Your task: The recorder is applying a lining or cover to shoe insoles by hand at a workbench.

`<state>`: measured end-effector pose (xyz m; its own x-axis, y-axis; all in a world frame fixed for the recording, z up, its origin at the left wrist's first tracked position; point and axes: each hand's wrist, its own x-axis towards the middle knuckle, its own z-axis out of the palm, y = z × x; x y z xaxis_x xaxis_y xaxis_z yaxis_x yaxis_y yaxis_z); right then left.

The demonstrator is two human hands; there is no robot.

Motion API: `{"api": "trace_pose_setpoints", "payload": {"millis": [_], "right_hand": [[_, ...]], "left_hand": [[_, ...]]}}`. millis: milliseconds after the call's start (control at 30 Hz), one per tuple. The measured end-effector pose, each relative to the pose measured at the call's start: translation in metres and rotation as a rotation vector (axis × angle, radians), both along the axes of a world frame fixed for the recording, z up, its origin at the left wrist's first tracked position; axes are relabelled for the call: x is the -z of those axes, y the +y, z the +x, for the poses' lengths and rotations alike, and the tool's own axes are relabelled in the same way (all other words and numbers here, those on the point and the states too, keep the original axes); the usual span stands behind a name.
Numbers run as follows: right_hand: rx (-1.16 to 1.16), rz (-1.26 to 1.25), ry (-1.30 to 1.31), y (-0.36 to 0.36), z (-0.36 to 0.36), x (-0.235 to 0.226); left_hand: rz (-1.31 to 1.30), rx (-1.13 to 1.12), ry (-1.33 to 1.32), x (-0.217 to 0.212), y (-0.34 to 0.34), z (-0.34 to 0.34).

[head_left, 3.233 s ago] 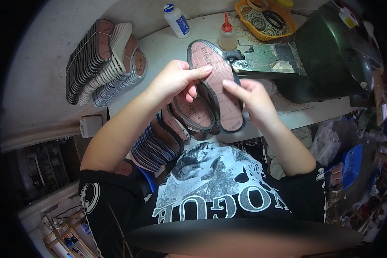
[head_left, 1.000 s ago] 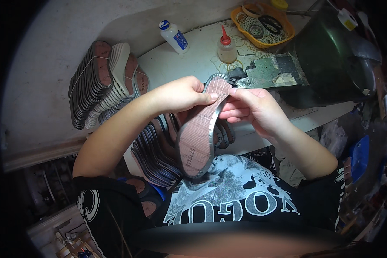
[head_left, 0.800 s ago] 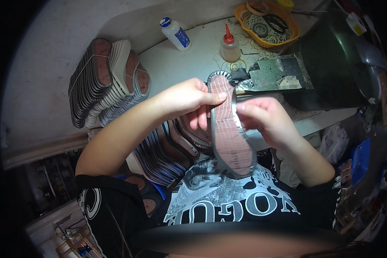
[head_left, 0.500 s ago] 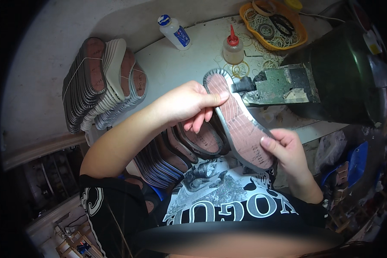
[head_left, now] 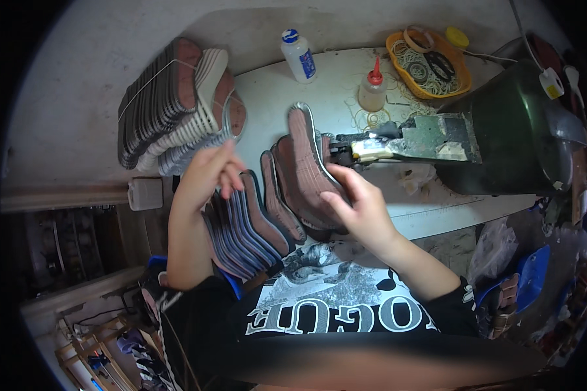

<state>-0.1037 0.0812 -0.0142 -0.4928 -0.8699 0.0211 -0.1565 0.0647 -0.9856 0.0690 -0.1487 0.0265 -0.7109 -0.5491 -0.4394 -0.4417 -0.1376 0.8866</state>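
My right hand [head_left: 365,205] grips a brown shoe insole [head_left: 304,153] with a dark rim by its wide lower end, the thumb on its face. That insole stands tilted against several similar brown insoles [head_left: 278,189] behind and left of it. My left hand [head_left: 214,171] is slightly blurred, with its fingers apart and nothing visible in it. It hovers over a row of blue-edged insoles [head_left: 244,225] leaning together in front of my body.
Bundled insoles [head_left: 169,98] stand at the back left. On the white table [head_left: 261,88] are a white bottle [head_left: 300,57], a red-tipped squeeze bottle [head_left: 372,94] and a yellow basket [head_left: 430,91] of bands. A green machine arm [head_left: 437,138] juts in from the right.
My left hand has let go of the insole and moved left. My right hand has brought the insole left, against the other brown insoles. The view has shifted slightly.
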Motion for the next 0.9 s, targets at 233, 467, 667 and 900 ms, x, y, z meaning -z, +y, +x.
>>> {"api": "trace_pose_setpoints", "payload": {"millis": [233,467,667,900], "right_hand": [[-0.433,-0.207,0.301,0.022,0.022,0.024],[-0.72,0.086,0.172,-0.005,0.047,0.052],[-0.803,0.051,0.268,-0.035,0.071,0.062],[-0.875,0.305,-0.366,0.008,0.024,-0.009]], "left_hand": [[-0.664,-0.261,-0.977,0.162,0.044,0.217],[-0.675,-0.657,-0.724,0.202,0.042,0.152],[-0.69,-0.584,-0.742,0.191,-0.008,0.142],[-0.783,-0.69,-0.085,0.027,0.066,0.085]]}}
